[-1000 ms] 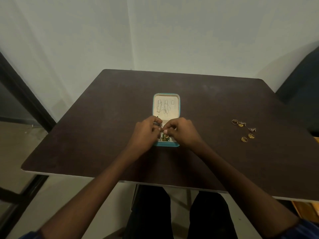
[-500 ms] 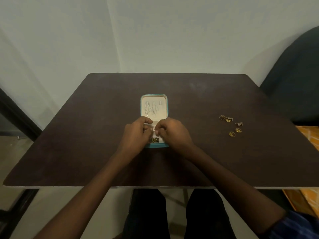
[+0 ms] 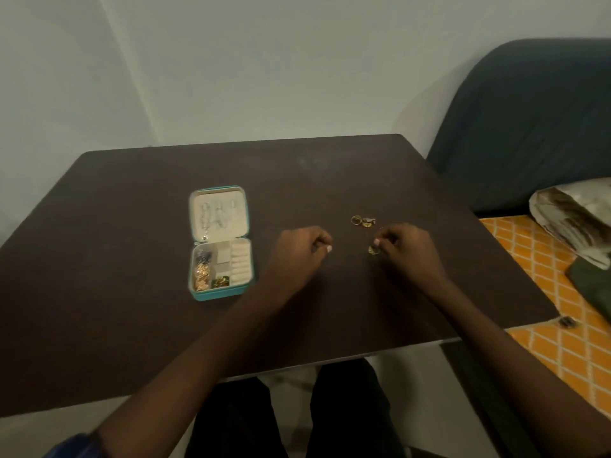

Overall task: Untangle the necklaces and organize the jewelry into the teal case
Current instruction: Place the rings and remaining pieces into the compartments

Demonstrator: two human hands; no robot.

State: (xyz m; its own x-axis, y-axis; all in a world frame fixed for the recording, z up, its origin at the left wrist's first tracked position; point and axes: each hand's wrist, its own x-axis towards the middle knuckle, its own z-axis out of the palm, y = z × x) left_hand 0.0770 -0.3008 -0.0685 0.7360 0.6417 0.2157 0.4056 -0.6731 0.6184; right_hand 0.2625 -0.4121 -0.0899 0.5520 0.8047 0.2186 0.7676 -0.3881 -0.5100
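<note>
The teal case (image 3: 216,294) lies open on the dark table (image 3: 99,292), left of both hands. Thin necklaces (image 3: 216,213) hang in its cream lid. Its tray holds a heap of gold chain (image 3: 201,276), a dark chain (image 3: 201,256), a green-gold piece (image 3: 221,281) and ring rolls (image 3: 240,263). My right hand (image 3: 405,251) pinches a small gold piece (image 3: 373,249) at table level. A few gold rings (image 3: 363,221) lie just beyond it. My left hand (image 3: 302,251) hovers between case and rings, fingers curled, nothing visible in it.
A dark blue chair back (image 3: 529,127) stands close to the table's right side. Below it is an orange patterned cover (image 3: 545,345) with a pillow (image 3: 575,219) on it. A pale wall runs behind the table, whose front edge is close to my lap.
Both hands left the case and moved right to the loose gold pieces. My right hand has taken hold of one. The view swung right, so the case now sits left.
</note>
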